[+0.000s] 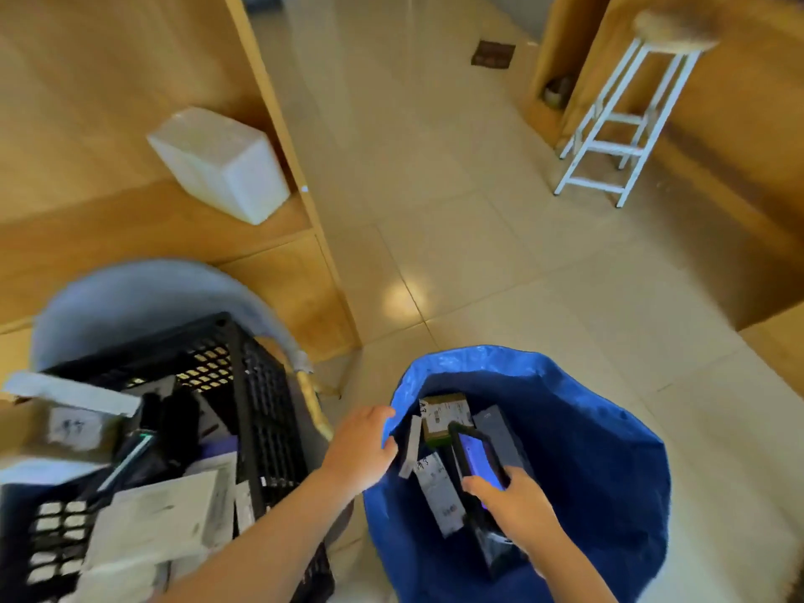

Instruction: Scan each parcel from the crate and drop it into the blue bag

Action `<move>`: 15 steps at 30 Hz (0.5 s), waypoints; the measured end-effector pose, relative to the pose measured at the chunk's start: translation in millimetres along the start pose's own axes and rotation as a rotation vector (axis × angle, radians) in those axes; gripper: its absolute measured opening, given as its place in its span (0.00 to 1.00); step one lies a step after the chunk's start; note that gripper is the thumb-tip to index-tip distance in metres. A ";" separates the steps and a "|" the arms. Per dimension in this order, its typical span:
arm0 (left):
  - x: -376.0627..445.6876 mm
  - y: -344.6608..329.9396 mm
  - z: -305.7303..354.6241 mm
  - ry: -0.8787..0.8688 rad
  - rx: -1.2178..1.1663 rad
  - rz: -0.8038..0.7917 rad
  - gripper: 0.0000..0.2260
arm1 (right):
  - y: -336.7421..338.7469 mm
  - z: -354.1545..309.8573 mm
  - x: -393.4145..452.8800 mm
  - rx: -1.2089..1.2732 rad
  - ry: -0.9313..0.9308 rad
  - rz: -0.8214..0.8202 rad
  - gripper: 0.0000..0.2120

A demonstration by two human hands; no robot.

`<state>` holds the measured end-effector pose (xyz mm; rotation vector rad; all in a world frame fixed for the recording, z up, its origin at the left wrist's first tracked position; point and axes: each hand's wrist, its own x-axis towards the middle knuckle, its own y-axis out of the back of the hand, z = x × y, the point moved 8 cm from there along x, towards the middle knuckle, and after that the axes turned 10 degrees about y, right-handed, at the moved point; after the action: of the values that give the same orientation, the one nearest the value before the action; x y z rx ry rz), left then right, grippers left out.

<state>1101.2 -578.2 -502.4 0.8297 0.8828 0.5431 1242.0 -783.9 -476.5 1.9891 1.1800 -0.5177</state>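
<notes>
A blue bag [587, 450] stands open on the floor at lower right, with several parcels [446, 417] lying inside. My right hand [517, 507] grips a black handheld scanner [476, 461] with a lit blue screen, held over the bag's mouth. At the bag's left rim hovers my left hand [361, 446], fingers curled at the blue edge; I cannot tell whether it pinches the rim. The black plastic crate [256, 411] at lower left holds several parcels [161, 515] in white, grey and black wrapping.
A grey round tub [130, 298] sits behind the crate. A white box [222, 163] lies on the wooden shelf at left. A white stool [626, 119] stands at upper right beside wooden units. Beige floor tiles stretch between them.
</notes>
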 end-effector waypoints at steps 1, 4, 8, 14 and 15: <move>-10.6 12.1 -10.8 0.011 -0.025 0.017 0.20 | -5.2 -9.4 -6.4 -0.012 0.010 -0.015 0.20; -40.5 44.6 -47.0 0.034 -0.073 0.066 0.19 | -24.2 -36.4 -21.4 -0.086 0.022 -0.048 0.23; -76.2 79.4 -110.6 0.076 -0.098 0.148 0.19 | -61.1 -78.6 -40.1 -0.155 0.082 -0.073 0.23; -116.2 122.7 -212.5 0.178 -0.131 0.193 0.19 | -134.9 -124.9 -62.0 -0.168 0.142 -0.075 0.19; -123.0 126.4 -229.6 0.195 -0.127 0.184 0.20 | -148.8 -132.4 -66.9 -0.172 0.158 -0.080 0.18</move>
<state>832.1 -501.1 -428.6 0.7550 0.9437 0.8442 1075.3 -676.1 -407.5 1.8676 1.3576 -0.2916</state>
